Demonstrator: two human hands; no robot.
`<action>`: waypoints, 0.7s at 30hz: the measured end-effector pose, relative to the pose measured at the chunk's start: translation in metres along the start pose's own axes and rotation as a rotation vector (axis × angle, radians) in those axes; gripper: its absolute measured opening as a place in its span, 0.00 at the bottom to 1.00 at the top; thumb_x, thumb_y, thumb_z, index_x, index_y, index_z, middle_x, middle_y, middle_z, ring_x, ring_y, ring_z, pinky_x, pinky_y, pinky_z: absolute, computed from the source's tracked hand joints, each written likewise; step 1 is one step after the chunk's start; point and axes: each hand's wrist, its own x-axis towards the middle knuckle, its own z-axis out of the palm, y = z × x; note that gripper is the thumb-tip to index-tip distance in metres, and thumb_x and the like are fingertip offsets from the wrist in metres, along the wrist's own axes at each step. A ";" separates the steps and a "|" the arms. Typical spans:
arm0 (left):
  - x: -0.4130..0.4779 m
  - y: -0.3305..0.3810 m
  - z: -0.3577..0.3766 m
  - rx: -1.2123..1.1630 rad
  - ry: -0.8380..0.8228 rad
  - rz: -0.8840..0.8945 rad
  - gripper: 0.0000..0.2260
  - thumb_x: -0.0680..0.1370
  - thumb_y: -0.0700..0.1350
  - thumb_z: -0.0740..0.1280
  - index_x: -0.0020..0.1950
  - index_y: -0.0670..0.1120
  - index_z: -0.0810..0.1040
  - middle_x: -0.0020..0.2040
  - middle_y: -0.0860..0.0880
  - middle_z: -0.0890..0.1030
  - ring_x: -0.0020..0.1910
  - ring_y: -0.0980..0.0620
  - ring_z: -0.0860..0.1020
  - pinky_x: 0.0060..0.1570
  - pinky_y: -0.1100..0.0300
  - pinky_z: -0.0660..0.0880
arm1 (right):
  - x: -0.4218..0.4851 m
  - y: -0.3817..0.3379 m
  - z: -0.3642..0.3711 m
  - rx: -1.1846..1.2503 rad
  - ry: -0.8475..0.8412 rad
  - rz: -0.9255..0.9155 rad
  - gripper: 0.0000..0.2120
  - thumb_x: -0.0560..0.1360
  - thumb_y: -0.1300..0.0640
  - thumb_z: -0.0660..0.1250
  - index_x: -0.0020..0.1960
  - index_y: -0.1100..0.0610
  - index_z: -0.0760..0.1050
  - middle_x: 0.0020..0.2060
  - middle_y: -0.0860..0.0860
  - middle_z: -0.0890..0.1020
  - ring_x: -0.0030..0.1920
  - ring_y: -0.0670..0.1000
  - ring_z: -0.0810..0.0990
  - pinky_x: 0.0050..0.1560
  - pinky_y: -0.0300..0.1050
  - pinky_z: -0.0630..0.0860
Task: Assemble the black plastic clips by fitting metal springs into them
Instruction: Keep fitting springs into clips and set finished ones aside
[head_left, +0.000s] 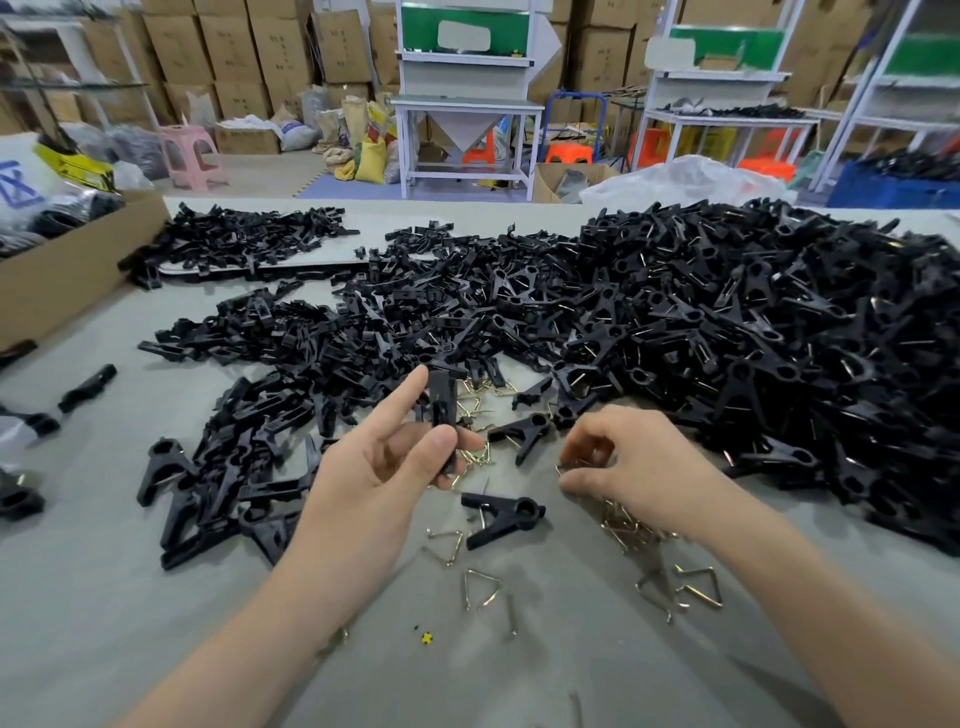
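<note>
A grey table (130, 623) is under everything I see. My marker is the lone clip (501, 519), which lies flat on the table with a spring already in it. Behind it and to its right sits the big pile (753, 332) of black clips. To its left lies the smaller pile (234, 457) of black clip parts.

The left hand (395, 462) is up off the table, just left of the lone clip and a little behind it. Its arm comes in from the bottom left. The pointer finger sticks out straight. The thumb and the other fingers curl round a black clip piece (444, 410) and hold it upright.

The right hand (628, 462) is just right of the lone clip, palm down and low over the table. Its fingers curl in. The thumb and pointer finger seem to pinch a thin metal spring (569, 464), but it is blurry there.

Loose springs (485, 587) lie in front of the lone clip.
</note>
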 end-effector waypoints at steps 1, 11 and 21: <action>-0.001 -0.001 -0.001 0.081 -0.002 0.027 0.27 0.69 0.52 0.67 0.68 0.56 0.68 0.42 0.50 0.85 0.36 0.58 0.78 0.41 0.67 0.76 | 0.000 0.000 0.000 0.018 -0.003 0.005 0.09 0.67 0.54 0.77 0.43 0.50 0.78 0.39 0.44 0.76 0.38 0.42 0.73 0.36 0.30 0.68; -0.003 -0.005 -0.004 0.417 -0.058 0.170 0.15 0.63 0.56 0.72 0.49 0.62 0.78 0.40 0.62 0.83 0.38 0.59 0.79 0.48 0.63 0.77 | 0.001 0.002 -0.003 0.405 0.127 0.018 0.06 0.69 0.62 0.75 0.39 0.52 0.81 0.31 0.48 0.80 0.31 0.42 0.75 0.36 0.32 0.72; -0.001 -0.006 -0.005 0.570 -0.036 0.210 0.12 0.68 0.47 0.75 0.48 0.59 0.80 0.39 0.56 0.81 0.40 0.53 0.79 0.50 0.49 0.78 | -0.008 -0.016 -0.009 1.034 0.035 -0.010 0.05 0.65 0.61 0.73 0.40 0.59 0.80 0.28 0.50 0.79 0.28 0.46 0.73 0.30 0.35 0.73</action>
